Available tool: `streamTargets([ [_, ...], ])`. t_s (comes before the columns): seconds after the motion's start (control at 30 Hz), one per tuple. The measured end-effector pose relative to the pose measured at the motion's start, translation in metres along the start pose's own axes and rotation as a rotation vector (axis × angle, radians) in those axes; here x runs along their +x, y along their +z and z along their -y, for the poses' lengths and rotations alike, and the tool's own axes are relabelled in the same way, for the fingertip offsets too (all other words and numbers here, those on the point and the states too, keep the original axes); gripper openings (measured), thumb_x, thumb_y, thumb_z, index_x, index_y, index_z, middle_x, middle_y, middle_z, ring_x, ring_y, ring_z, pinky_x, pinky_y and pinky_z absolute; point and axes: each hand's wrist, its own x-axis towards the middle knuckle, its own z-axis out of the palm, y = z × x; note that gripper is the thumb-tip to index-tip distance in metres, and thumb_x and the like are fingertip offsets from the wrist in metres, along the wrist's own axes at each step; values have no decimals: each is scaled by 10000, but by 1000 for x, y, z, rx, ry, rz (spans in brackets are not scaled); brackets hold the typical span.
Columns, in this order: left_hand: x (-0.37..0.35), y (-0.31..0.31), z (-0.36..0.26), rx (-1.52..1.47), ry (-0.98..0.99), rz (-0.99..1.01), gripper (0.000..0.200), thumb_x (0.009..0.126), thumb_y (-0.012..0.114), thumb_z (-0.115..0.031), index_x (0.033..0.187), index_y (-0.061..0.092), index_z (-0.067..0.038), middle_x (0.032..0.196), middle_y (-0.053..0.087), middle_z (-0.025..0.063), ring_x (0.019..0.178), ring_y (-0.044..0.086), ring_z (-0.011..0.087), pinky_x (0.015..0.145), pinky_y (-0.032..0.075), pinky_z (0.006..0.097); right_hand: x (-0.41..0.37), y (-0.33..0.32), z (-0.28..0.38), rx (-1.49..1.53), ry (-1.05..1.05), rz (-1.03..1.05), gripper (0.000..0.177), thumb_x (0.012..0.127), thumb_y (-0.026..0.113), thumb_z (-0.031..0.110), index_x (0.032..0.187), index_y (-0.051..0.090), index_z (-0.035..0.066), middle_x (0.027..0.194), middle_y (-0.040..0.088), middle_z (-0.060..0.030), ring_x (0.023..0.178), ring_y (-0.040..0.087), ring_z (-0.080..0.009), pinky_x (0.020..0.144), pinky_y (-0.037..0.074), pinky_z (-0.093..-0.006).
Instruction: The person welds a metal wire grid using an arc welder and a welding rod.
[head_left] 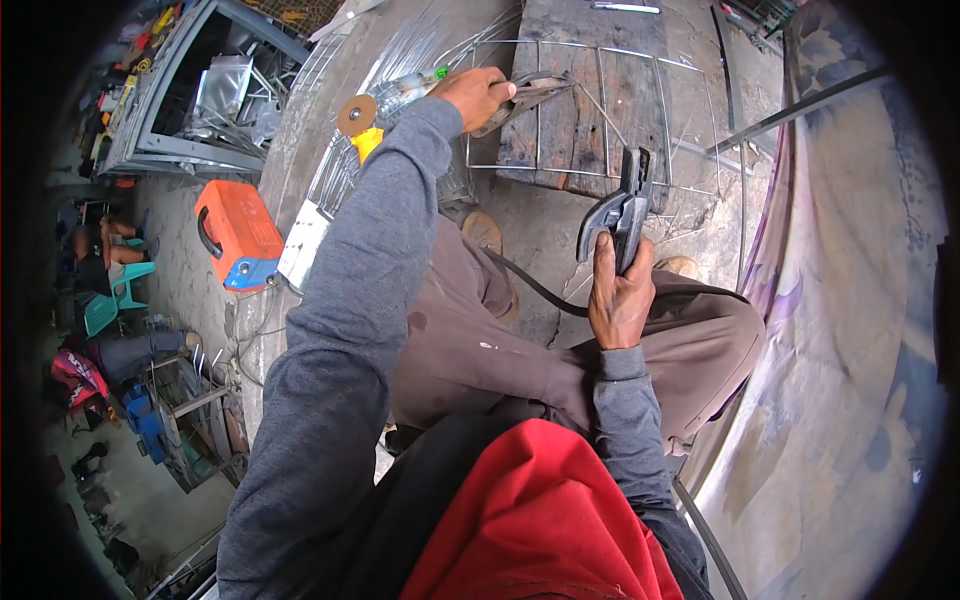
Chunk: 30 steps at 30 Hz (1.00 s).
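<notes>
My left hand (pixel 475 97) is closed on the handle end of metal locking pliers (pixel 535 92), whose jaws lie at the thin wire grid (pixel 603 85). The grid rests over dark, worn wooden boards (pixel 570 140). Lower right, my right hand (pixel 622 300) grips a black electrode holder (pixel 630 205). From the holder's jaws a thin rod (pixel 602 113) slants up-left to the pliers' tip; whether they touch I cannot tell. A black cable (pixel 545 290) runs near my right hand and across my legs.
An orange welding machine (pixel 240 235) stands left. Beside my left forearm are a yellow tool with a brown disc (pixel 357 115), a plastic bottle (pixel 415 85) and metal rods. A patterned cloth (pixel 850 300) hangs right. People sit by a green chair (pixel 130 285) far left.
</notes>
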Motion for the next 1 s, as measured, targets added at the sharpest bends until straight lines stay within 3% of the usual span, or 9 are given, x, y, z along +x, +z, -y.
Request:
streamTargets([
  [0.47, 2, 1, 2, 19, 19, -5, 470, 993, 448, -480, 1213, 609, -98, 1118, 667, 171, 1072, 628, 351, 941, 484, 445, 0, -1, 1, 6, 3, -4, 319, 973, 612, 290, 1072, 533, -3, 754, 580, -152, 655, 545, -200, 635, 471, -337],
  [0.57, 2, -1, -1, 50, -26, 4, 443, 996, 439, -468, 1199, 611, -114, 1124, 666, 158, 1067, 624, 358, 924, 496, 427, 0, -4, 1, -7, -2, 33, 300, 966, 609, 257, 1100, 522, 4, 780, 605, -190, 662, 608, -283, 637, 479, -364],
  [0.7, -1, 0, 1, 56, 70, -28, 450, 989, 460, -474, 1194, 622, -108, 1132, 665, 156, 1068, 627, 350, 933, 484, 434, -1, -6, 1, -21, -21, 35, 286, 957, 624, 209, 1111, 491, 9, 790, 612, -195, 656, 638, -314, 623, 493, -359],
  [0.83, 1, 4, 4, -6, 22, -31, 454, 987, 464, -476, 1201, 627, -110, 1127, 670, 152, 1066, 630, 344, 940, 478, 435, -17, -21, 9, 32, 16, -43, 273, 957, 635, 232, 1044, 525, -1, 743, 588, -142, 641, 546, -178, 630, 469, -328],
  [0.93, 0, 3, 3, 9, 20, -23, 458, 987, 462, -480, 1209, 628, -115, 1130, 672, 153, 1062, 633, 346, 941, 479, 436, -48, -56, 0, -19, 50, 59, 238, 952, 624, 200, 1045, 524, 5, 759, 569, -96, 673, 531, -158, 653, 462, -308],
  [1.0, 4, 5, 5, 63, 47, -53, 464, 986, 460, -486, 1197, 636, -112, 1129, 672, 160, 1053, 639, 346, 940, 481, 438, -74, -75, -6, 85, 227, 121, 206, 944, 605, 158, 1055, 520, 6, 779, 574, -92, 691, 529, -144, 654, 464, -307],
])
